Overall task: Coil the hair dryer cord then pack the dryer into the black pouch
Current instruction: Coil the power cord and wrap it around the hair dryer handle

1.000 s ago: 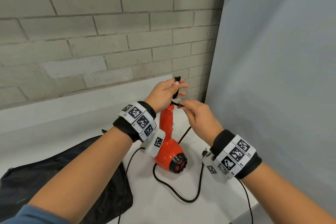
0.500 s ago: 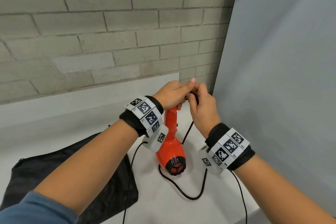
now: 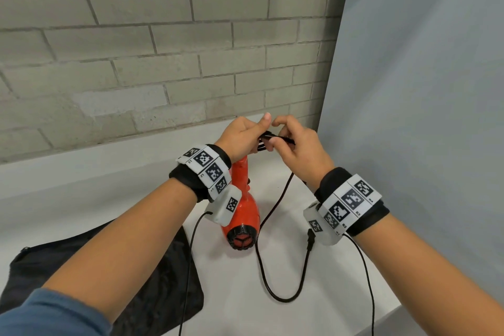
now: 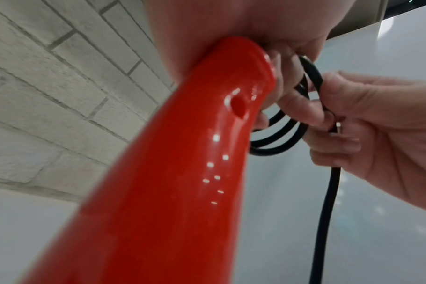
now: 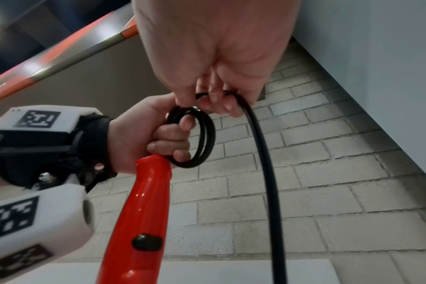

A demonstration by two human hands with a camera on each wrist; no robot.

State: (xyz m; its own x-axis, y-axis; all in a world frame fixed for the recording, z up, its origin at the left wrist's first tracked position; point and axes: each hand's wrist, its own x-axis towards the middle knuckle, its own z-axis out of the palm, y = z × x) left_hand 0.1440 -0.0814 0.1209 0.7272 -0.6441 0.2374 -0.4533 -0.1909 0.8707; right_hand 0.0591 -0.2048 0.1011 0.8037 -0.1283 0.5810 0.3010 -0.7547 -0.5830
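Note:
The red hair dryer (image 3: pixel 243 215) stands on its barrel on the white table, handle (image 5: pixel 144 211) up. My left hand (image 3: pixel 242 136) grips the handle's top and holds small loops of the black cord (image 5: pixel 202 138) around its fingers. My right hand (image 3: pixel 297 150) pinches the cord (image 4: pixel 319 90) right beside those loops. The loose cord (image 3: pixel 275 289) hangs from my right hand, curves across the table and ends in a plug (image 3: pixel 311 240). The black pouch (image 3: pixel 152 292) lies flat at the lower left, partly under my left forearm.
A grey brick wall (image 3: pixel 163 49) runs behind the table (image 3: pixel 321 316). A pale grey panel (image 3: pixel 422 90) closes off the right side. The table's right edge lies just beyond the loose cord. Thin black wires run from both wrist cameras.
My right hand has carried the cord round to the loops at my left hand again. Both hands sit slightly higher and closer together, and the loose cord on the table has shortened.

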